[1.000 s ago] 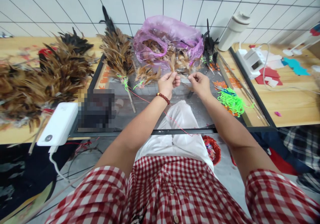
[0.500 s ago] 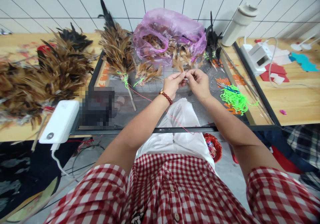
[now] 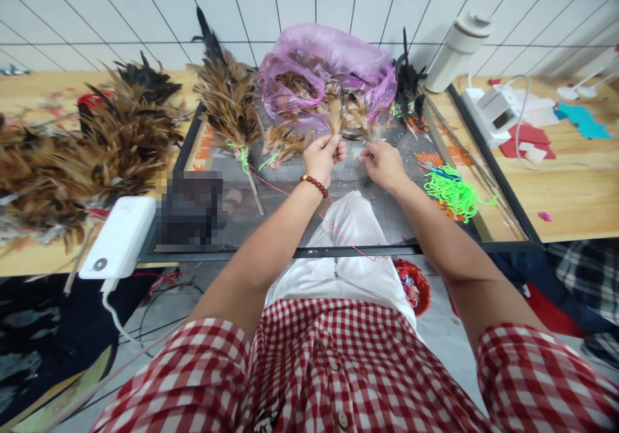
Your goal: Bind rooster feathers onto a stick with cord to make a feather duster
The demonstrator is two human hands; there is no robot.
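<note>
My left hand (image 3: 323, 161), with a beaded bracelet at the wrist, pinches a small brown feather (image 3: 335, 115) that points away from me. A short gap to the right, my right hand (image 3: 384, 163) has its thumb and fingers pressed together; whatever is between them is too small to make out. Just beyond both hands lie loose brown feathers (image 3: 370, 123) at the mouth of a purple plastic bag (image 3: 333, 40). Left of my hands are a small feather bunch (image 3: 285, 141) and a feather duster (image 3: 227, 94) on a stick, tied with green string.
Green cords (image 3: 454, 191) lie on the right of the black-framed glass panel (image 3: 275, 252). Behind them are black feathers (image 3: 410, 88) and a white bottle (image 3: 457, 52). A large feather pile (image 3: 111, 136) and a white power bank (image 3: 118, 236) sit at left, a power adapter (image 3: 496, 110) at right.
My hands were together at the fingertips and have moved apart. The left shifted slightly left, with the feather now standing clear in its pinch; the right moved slightly down.
</note>
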